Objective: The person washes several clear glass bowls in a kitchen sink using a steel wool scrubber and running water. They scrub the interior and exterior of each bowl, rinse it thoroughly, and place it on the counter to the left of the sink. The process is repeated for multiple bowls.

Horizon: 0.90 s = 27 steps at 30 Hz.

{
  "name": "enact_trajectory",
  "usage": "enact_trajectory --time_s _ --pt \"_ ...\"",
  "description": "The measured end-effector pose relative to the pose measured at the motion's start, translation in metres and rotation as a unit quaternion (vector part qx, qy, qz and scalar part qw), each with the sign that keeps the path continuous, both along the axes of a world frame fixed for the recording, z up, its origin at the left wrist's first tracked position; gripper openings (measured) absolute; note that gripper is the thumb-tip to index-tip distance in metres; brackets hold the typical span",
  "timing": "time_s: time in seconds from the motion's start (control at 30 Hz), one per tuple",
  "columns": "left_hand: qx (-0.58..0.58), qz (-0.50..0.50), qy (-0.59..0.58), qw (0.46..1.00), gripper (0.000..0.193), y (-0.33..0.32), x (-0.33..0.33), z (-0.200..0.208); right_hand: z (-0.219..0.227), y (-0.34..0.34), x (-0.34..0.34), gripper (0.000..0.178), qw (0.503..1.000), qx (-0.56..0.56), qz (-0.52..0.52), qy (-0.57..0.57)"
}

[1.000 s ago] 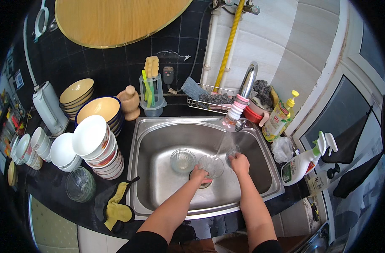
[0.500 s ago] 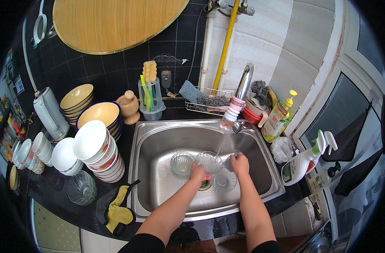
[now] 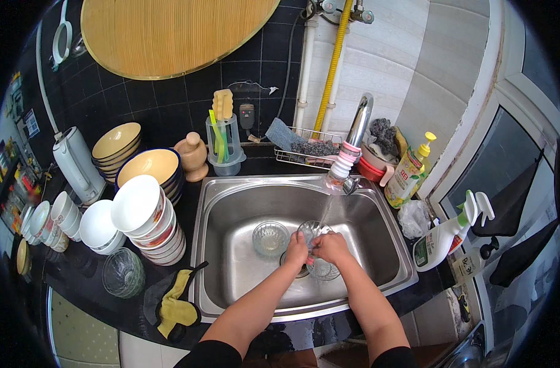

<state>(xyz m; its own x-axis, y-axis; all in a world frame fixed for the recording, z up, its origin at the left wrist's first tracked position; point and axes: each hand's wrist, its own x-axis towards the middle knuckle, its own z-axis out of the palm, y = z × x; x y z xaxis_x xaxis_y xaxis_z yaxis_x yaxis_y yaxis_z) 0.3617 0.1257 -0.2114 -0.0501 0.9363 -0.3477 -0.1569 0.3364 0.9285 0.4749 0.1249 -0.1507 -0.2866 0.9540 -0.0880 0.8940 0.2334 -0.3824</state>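
Note:
Over the sink, my left hand is closed on the near-left rim of a clear glass bowl. Water from the faucet runs down at the bowl. My right hand meets the left at the bowl's near side, fingers curled in; a greyish bit shows between the hands, too small to name. A second glass bowl sits on the sink floor to the left. Another glass bowl lies below my hands, partly hidden by them and near the drain.
Left of the sink stand stacked white bowls, yellow-lined bowls, a glass bowl stack and a yellow-black glove or cloth. Behind are a wooden mortar and wire rack. Right: soap bottle, spray bottle.
My right hand has moved left from beside the bowl to its near side, against my left hand. The left hand keeps its hold on the bowl. The view has shifted slightly.

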Motion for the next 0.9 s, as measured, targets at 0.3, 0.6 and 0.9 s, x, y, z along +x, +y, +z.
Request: enact_trajectory --time_s 0.3,0.6,0.9 --pt "-0.028 -0.043 -0.058 0.997 0.044 0.002 0.0 0.004 -0.018 0.005 0.001 0.019 0.989 0.079 0.002 0.128" --pt "-0.036 -0.094 -0.055 0.993 0.048 0.004 -0.002 0.004 -0.015 0.006 0.001 0.033 0.978 0.186 0.054 0.08" --pt "0.115 0.017 0.062 0.991 0.048 0.009 -0.002 -0.014 0.008 0.001 -0.003 0.035 0.981 -0.011 0.054 -0.184"
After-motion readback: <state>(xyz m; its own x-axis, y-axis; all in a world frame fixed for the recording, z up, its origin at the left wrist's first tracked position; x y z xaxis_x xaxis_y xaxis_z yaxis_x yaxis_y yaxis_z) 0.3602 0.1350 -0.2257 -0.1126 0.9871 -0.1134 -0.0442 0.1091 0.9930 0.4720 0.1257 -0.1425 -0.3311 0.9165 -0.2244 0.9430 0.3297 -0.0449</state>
